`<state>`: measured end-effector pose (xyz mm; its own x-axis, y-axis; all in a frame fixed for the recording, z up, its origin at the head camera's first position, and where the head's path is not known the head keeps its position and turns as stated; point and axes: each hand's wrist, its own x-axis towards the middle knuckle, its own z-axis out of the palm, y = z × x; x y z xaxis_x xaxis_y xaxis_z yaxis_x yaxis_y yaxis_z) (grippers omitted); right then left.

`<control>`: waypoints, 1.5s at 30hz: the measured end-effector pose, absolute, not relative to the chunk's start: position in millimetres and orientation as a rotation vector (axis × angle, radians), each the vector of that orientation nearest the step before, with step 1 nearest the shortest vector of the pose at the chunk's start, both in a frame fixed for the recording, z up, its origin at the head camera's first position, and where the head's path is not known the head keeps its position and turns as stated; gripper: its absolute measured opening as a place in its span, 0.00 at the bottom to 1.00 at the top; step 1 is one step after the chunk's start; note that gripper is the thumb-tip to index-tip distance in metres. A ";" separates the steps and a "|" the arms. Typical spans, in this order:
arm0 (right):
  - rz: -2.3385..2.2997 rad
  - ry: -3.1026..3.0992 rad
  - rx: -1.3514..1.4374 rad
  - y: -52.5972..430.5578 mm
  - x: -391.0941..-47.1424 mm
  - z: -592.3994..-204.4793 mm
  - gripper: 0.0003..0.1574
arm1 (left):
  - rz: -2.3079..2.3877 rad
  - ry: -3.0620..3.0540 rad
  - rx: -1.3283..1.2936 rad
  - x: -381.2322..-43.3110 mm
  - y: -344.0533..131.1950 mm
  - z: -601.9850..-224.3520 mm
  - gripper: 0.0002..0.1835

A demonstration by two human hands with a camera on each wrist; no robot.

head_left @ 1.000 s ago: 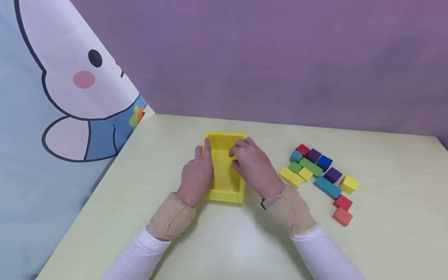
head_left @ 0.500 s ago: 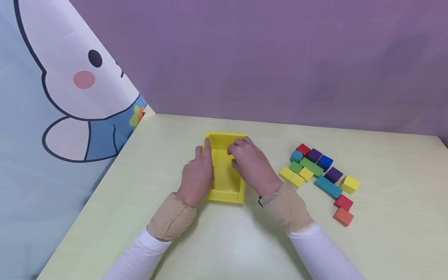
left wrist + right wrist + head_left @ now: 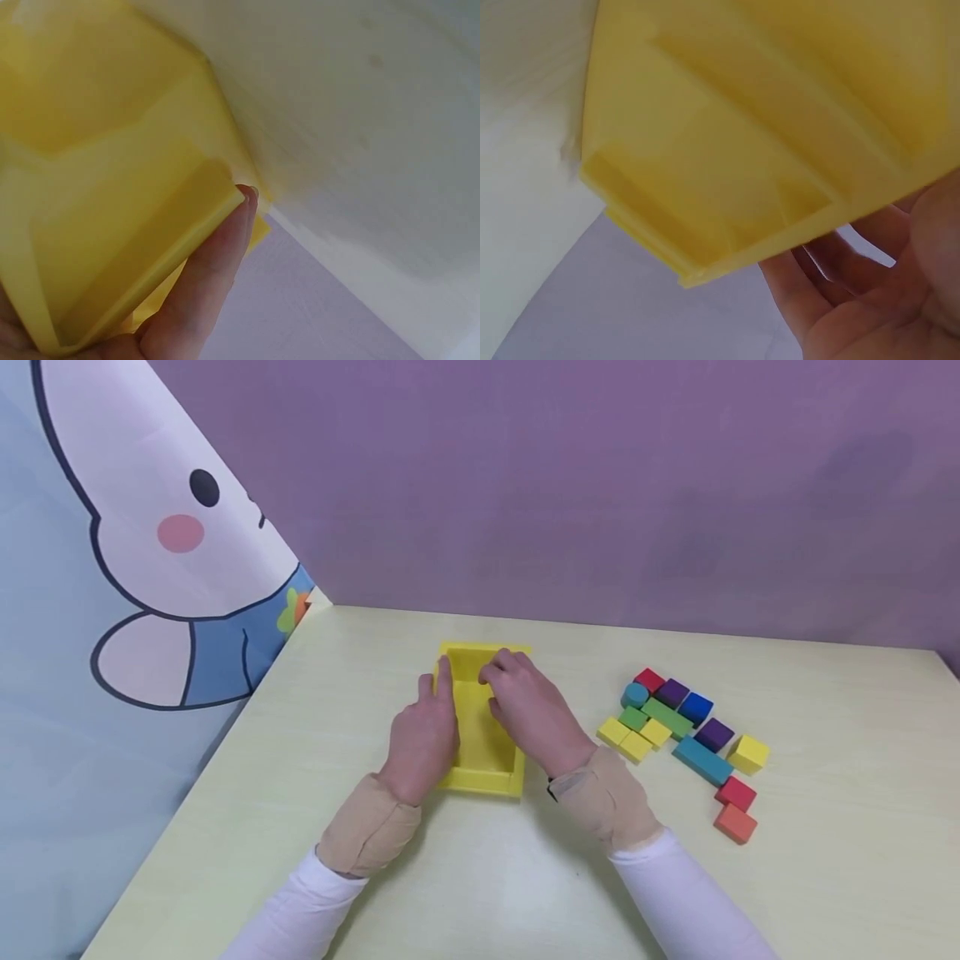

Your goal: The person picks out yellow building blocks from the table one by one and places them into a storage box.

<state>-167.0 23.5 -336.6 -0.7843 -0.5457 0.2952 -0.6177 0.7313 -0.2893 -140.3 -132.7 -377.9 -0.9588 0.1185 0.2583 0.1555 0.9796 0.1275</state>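
Note:
An open yellow rectangular box stands on the table between both hands. My left hand holds its left wall, with the index finger stretched along the rim. In the left wrist view a finger lies against the edge of the yellow wall. My right hand is over the box's right wall, its fingers bent above the interior. From the right wrist, curled fingers show beyond the rim with gaps between them. Their tips are hidden, and I cannot tell whether they pinch anything.
Right of the box lies a loose group of coloured blocks, among them a green bar, a teal bar, a yellow cube and an orange block. A purple panel rises behind the table; a printed cloth hangs at left.
My right hand has shifted a little to the left over the box's interior. The left hand, the box and the blocks stay in place.

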 end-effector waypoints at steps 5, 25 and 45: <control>0.574 -2.736 0.938 25.2 -168.9 -339.9 0.16 | -0.195 -2.874 -0.211 -141.9 -130.9 -378.5 0.36; 0.503 -2.781 1.037 19.1 -175.0 -343.6 0.15 | -0.212 -2.859 -0.195 -140.9 -134.1 -381.6 0.37; 0.524 -2.855 1.047 10.2 -182.6 -345.9 0.19 | -0.201 -2.821 -0.232 -142.1 -133.6 -383.6 0.36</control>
